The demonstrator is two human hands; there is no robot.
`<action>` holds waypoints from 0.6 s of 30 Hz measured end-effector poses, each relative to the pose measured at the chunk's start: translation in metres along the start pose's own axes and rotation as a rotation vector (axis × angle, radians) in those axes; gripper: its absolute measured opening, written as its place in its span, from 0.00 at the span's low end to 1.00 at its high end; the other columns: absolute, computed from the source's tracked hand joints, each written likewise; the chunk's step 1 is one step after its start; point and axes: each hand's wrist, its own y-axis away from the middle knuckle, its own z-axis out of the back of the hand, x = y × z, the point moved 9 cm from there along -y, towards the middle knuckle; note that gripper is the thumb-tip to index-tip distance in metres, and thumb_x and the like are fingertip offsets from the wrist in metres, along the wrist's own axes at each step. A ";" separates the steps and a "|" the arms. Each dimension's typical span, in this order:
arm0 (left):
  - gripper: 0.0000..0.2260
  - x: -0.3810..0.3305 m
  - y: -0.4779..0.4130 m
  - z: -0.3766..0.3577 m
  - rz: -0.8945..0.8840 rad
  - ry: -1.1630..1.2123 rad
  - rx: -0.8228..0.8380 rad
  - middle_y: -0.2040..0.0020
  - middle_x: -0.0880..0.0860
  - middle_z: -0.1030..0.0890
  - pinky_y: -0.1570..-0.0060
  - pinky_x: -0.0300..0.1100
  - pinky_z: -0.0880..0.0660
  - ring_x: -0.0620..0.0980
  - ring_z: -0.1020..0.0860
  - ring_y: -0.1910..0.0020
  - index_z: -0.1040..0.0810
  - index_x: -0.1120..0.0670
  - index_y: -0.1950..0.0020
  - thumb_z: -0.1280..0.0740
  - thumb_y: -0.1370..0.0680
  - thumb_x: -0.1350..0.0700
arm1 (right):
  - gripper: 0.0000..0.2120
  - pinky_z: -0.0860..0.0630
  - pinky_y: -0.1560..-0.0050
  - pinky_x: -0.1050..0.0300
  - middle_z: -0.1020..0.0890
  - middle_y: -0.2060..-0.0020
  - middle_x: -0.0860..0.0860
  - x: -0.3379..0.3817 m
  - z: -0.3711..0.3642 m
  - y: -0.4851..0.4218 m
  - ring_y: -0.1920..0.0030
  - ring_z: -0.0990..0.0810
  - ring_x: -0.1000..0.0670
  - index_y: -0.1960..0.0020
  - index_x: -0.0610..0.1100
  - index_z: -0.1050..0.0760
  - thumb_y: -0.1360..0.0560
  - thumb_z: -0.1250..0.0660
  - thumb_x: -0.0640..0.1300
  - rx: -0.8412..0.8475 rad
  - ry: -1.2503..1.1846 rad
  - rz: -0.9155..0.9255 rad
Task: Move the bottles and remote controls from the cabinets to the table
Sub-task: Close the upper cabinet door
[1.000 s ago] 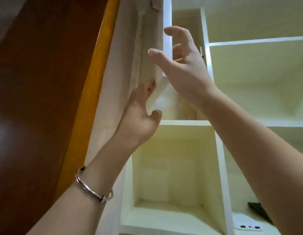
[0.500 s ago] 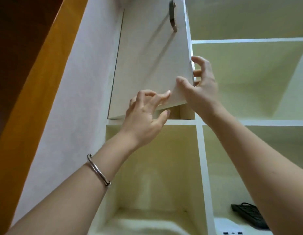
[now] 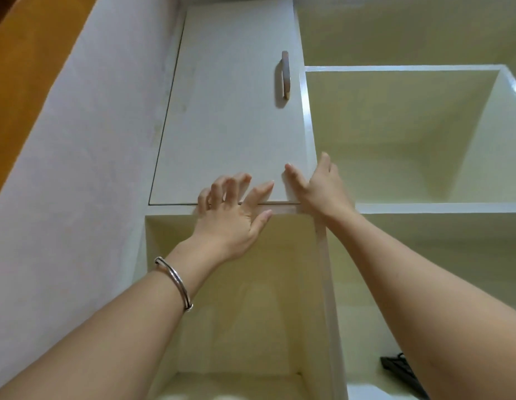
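Observation:
A white cabinet door (image 3: 231, 111) with a metal handle (image 3: 285, 75) lies flat against its upper left compartment. My left hand (image 3: 233, 215), a silver bangle on its wrist, presses spread fingertips on the door's lower edge. My right hand (image 3: 317, 189) rests at the door's lower right corner, thumb on the door face and fingers around its edge. Neither hand holds an object. No bottle is in view. A black object (image 3: 401, 370), possibly a remote control or a power strip, lies in the lower right compartment, partly hidden by my right arm.
Cream open compartments (image 3: 395, 134) fill the right and lower parts of the cabinet unit. A white vertical divider (image 3: 326, 284) runs between my arms. A pale wall (image 3: 78, 168) and an orange-brown wooden frame (image 3: 17, 67) stand to the left.
The cabinet door has swung from wide open to flat against its compartment, pushed by both hands. My hands have slid down to its lower edge.

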 end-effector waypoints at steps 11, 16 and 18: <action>0.24 0.000 0.012 0.001 -0.029 -0.005 -0.054 0.24 0.45 0.51 0.27 0.47 0.57 0.48 0.56 0.24 0.50 0.38 0.26 0.46 0.22 0.43 | 0.35 0.34 0.44 0.46 0.28 0.34 0.45 -0.005 -0.006 -0.007 0.35 0.28 0.42 0.29 0.43 0.43 0.26 0.52 0.67 0.070 0.057 -0.001; 0.27 0.016 0.035 0.019 0.005 0.000 -0.103 0.24 0.46 0.43 0.29 0.47 0.46 0.49 0.46 0.25 0.44 0.43 0.26 0.40 0.24 0.51 | 0.33 0.28 0.40 0.42 0.25 0.37 0.45 -0.007 -0.003 0.004 0.38 0.26 0.42 0.32 0.43 0.39 0.26 0.46 0.65 0.131 -0.114 0.002; 0.27 0.020 0.039 0.024 0.032 0.021 -0.066 0.25 0.47 0.40 0.29 0.47 0.44 0.50 0.43 0.27 0.41 0.44 0.27 0.39 0.25 0.52 | 0.29 0.29 0.38 0.44 0.26 0.36 0.45 -0.005 0.006 0.015 0.36 0.27 0.43 0.31 0.42 0.38 0.25 0.42 0.60 0.074 -0.122 0.021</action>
